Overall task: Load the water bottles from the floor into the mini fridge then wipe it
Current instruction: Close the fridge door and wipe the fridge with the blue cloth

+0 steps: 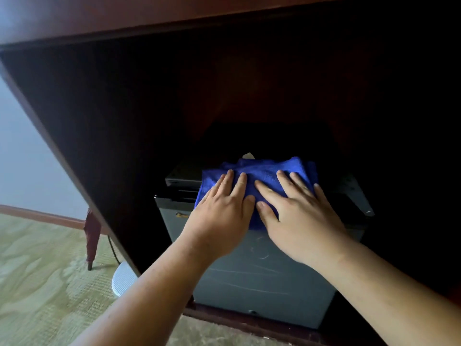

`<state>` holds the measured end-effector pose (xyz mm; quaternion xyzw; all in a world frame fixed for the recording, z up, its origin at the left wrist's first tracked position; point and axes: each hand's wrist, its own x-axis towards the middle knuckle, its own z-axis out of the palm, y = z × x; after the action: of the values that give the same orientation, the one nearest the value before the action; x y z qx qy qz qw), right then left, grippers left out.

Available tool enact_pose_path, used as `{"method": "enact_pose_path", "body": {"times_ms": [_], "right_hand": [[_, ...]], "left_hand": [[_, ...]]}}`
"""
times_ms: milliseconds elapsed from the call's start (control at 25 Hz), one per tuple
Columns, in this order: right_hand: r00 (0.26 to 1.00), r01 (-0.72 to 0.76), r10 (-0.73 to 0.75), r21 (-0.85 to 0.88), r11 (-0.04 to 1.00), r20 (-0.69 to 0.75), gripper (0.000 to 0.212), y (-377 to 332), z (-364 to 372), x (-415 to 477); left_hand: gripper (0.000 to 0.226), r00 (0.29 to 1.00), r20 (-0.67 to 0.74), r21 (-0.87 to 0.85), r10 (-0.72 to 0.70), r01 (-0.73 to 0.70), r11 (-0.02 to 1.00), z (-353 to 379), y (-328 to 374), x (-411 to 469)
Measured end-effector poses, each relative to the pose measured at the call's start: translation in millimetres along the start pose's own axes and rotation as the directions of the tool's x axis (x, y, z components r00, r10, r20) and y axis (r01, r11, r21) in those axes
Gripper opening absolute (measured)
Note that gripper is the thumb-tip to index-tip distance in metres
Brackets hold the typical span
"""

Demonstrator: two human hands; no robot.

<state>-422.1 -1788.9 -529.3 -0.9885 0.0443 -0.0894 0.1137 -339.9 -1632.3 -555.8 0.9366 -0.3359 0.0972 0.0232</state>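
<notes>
A grey mini fridge [252,278] stands with its door closed inside a dark wooden cabinet [82,136]. A folded blue cloth [264,168] lies over the fridge's top front edge. My left hand [222,213] lies flat on the cloth's left part, fingers straight. My right hand [299,216] presses flat on the cloth's right part, fingers spread. No water bottles are visible.
The cabinet's top board [149,18] hangs low overhead and its left wall slants close to the fridge. A dark box [182,177] sits on the fridge at the left. On the green carpet [37,283] stand a closed red umbrella [91,236], a black cable and a white round object [123,278].
</notes>
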Motion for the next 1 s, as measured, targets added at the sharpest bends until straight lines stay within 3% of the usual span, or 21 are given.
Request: {"method": "enact_pose_path", "body": {"times_ms": [160,360,560,640,800,920,1000], "right_hand": [[0.998,0.070,-0.070,0.009,0.998,0.008,0.056,-49,17,27],[0.993,0.116,-0.115,-0.040,0.992,0.013,0.057,-85,33,52],[0.990,0.141,-0.141,-0.047,0.989,0.013,0.059,-73,30,42],[0.991,0.136,-0.137,-0.050,0.989,-0.007,0.060,-61,27,33],[0.994,0.089,-0.093,-0.059,0.994,-0.059,0.061,-22,17,13],[0.998,0.033,-0.038,-0.086,0.996,-0.056,0.062,11,5,-2],[0.999,-0.014,0.008,-0.124,0.992,-0.053,0.063,32,-4,-10]], "left_hand": [[0.055,0.998,-0.048,0.036,-0.044,0.046,0.998,-7,-44,-23],[0.088,0.987,-0.017,0.072,-0.161,0.162,0.984,-3,-85,-32],[0.071,0.967,-0.061,-0.035,-0.248,0.246,0.969,-2,-75,-32],[0.079,0.980,-0.073,0.041,-0.183,0.187,0.982,3,-67,-30],[0.063,0.996,-0.065,0.022,-0.056,0.058,0.998,0,-21,-17],[0.077,0.994,-0.077,-0.026,-0.083,0.081,0.996,4,10,-2],[0.074,0.994,-0.087,-0.081,-0.073,0.066,0.995,2,37,9]]}}
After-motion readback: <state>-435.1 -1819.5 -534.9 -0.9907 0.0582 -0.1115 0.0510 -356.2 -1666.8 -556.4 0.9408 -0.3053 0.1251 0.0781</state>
